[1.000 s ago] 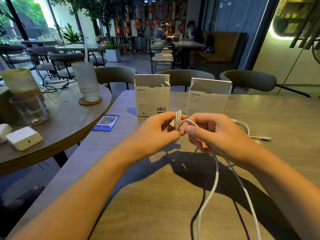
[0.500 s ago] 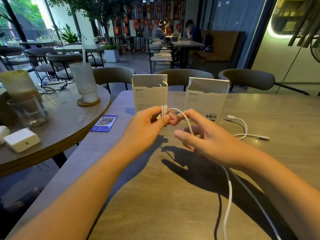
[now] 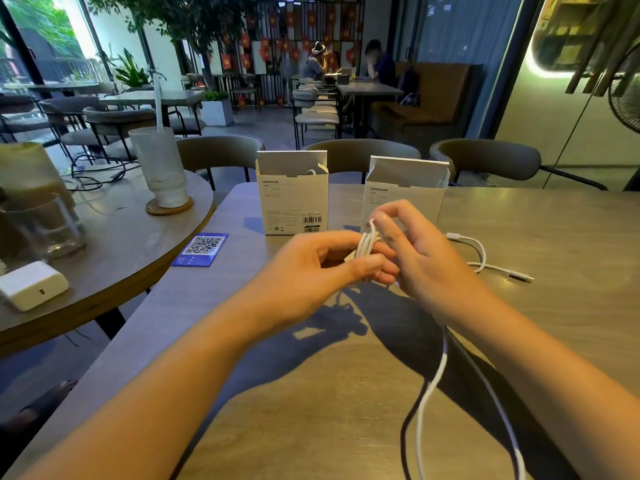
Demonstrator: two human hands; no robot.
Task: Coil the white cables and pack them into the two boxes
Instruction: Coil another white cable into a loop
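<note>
A partly coiled white cable (image 3: pixel 367 244) was gripped by the left hand (image 3: pixel 318 268) and pinched by the right hand (image 3: pixel 420 252) above the table (image 3: pixel 554 216), before two open boxes (image 3: pixel 292 192)

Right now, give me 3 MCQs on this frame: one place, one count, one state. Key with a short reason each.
1. Where does the blue QR card lie?
A. left of the boxes, at the table edge
B. inside a box
C. under the glass

2. How many white boxes stand on the table?
A. one
B. two
C. four

3. What state is the cable in the hands in?
A. fully coiled
B. partly coiled, tail trailing
C. lying flat, untouched

Key:
1 A: it lies left of the left box.
2 B: the left box and the right box, both open-topped.
3 B: the left hand holds the loops of the white cable, the right hand pinches it, and its tail hangs off.
</note>
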